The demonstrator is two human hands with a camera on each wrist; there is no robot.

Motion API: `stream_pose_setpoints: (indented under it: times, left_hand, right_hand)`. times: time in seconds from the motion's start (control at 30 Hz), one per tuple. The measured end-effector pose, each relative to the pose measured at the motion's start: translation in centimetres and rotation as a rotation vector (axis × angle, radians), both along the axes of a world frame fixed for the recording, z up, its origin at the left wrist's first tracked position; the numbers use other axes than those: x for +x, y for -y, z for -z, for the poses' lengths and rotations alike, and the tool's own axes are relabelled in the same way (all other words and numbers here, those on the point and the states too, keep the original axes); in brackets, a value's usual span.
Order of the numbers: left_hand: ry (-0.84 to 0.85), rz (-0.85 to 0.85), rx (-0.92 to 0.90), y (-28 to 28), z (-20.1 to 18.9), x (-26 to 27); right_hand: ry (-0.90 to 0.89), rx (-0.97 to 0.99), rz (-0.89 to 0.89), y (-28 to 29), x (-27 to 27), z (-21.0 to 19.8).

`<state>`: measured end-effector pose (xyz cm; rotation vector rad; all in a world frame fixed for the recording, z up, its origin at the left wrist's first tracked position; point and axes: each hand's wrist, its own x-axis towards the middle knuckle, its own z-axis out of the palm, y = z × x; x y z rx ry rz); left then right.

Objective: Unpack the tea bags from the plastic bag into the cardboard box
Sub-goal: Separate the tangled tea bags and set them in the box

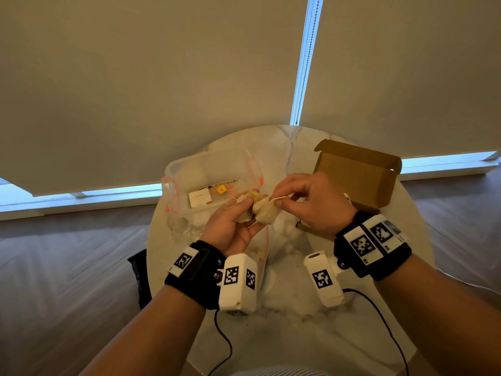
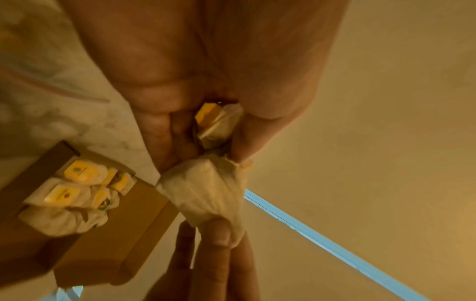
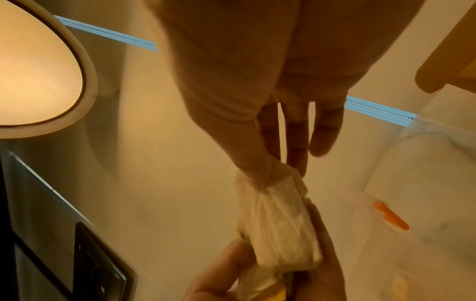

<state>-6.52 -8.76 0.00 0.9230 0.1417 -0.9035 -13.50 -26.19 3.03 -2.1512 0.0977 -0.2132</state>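
the left hand (image 1: 235,226) grips a small clump of pale paper tea bags (image 2: 219,124); the right hand (image 1: 306,202) pinches one tea bag (image 1: 267,210) off it. pull slowly so strings untangle, then carry it right to the open brown cardboard box (image 1: 355,175). round white marble surface (image 1: 295,335), drawn beige blinds (image 1: 162,77).
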Motion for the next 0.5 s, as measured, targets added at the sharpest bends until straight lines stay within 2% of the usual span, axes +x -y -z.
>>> stream_pose_setpoints:
  times: [0.1,0.23,0.5]
  left_hand:
    - [0.095,0.077,0.039,-0.1,-0.21,0.08]
    - [0.089,0.12,0.041,0.36,-0.4,-0.34]
    - [0.025,0.081,-0.016,0.59,0.12,-0.5]
  right_hand:
    - [-0.026,-0.054,-0.033,0.26,-0.05,-0.38]
    - [-0.014,-0.118,-0.037,0.47,0.07,-0.55]
    - [-0.072,0.213,0.116,0.17,-0.06,-0.85]
